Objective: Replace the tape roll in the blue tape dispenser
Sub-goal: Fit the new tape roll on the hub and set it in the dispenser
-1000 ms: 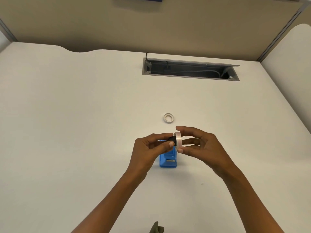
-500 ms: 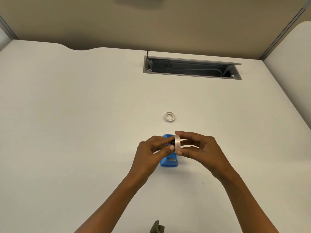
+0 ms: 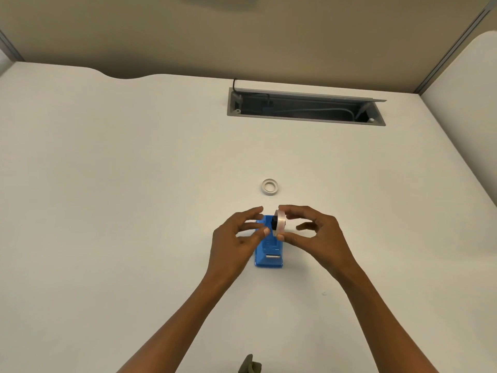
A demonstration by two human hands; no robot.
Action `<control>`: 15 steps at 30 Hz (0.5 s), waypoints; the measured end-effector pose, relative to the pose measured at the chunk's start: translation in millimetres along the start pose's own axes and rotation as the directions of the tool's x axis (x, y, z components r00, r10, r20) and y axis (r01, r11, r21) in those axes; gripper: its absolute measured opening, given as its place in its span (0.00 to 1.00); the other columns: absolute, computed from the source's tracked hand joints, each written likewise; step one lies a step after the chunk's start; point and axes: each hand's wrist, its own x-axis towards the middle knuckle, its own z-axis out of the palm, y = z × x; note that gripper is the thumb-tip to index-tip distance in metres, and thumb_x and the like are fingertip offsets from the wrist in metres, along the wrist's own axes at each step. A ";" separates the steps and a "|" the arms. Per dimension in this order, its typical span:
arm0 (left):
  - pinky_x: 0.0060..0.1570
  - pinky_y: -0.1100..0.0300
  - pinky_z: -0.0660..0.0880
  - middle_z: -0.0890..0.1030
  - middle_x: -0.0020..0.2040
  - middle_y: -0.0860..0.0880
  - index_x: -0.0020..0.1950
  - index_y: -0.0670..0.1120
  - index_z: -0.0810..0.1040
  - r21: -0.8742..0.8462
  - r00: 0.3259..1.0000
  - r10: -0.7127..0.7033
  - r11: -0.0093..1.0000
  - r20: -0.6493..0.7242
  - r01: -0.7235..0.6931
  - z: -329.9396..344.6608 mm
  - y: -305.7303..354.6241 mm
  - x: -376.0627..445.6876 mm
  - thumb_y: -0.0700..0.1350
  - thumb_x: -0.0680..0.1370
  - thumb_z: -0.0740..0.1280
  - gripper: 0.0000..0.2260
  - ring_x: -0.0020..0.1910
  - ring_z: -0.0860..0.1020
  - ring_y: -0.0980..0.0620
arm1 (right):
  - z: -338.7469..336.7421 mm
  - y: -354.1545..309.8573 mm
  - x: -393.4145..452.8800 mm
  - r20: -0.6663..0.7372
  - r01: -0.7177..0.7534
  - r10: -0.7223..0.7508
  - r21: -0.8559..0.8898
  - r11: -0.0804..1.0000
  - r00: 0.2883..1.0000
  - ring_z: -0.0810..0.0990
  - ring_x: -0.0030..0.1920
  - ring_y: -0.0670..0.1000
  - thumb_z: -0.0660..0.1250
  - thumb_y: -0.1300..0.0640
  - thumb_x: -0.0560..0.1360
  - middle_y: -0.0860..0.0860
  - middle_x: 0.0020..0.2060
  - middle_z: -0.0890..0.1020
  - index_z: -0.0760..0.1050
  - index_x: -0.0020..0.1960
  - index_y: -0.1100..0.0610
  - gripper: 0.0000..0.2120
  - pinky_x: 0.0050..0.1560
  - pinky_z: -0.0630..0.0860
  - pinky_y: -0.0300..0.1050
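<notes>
The blue tape dispenser lies on the white desk, its metal cutter at the near end. Just above its far end I hold a clear tape roll on edge, with a black hub seated in its centre. My right hand pinches the roll between thumb and forefinger. My left hand hovers just left of the roll with its fingers spread, holding nothing; its thumb tip is close to the hub. A small empty white tape core lies flat on the desk beyond the dispenser.
A grey open cable tray with cables inside is set into the desk at the back. Beige partition walls close the back and right side. A dark green object pokes in at the bottom edge.
My left hand has let go of the black hub and opened its fingers, drawing slightly left. The hub now sits inside the roll, which my right hand still holds.
</notes>
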 end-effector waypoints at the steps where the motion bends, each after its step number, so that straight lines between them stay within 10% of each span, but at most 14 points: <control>1: 0.41 0.75 0.73 0.81 0.53 0.56 0.58 0.53 0.78 0.028 1.000 0.022 0.999 -0.015 -0.022 -2.1 -2.3 1.2 0.43 0.72 0.71 0.15 0.49 0.78 0.65 | 0.1 1.6 2.2 -0.020 -0.007 0.007 -0.023 1.000 1.000 0.79 0.52 0.41 0.78 0.56 0.63 0.42 0.53 0.82 0.79 0.56 0.46 0.22 0.46 0.74 0.31; 15: 0.48 0.78 0.70 0.70 0.59 0.67 0.63 0.61 0.69 0.106 0.977 -0.027 0.994 0.212 0.005 -8.2 -25.4 1.1 0.49 0.68 0.74 0.26 0.57 0.70 0.73 | 9.0 18.7 12.8 0.022 -0.008 0.012 -0.176 0.984 1.000 0.75 0.55 0.43 0.77 0.55 0.65 0.40 0.55 0.80 0.77 0.56 0.43 0.21 0.42 0.67 0.23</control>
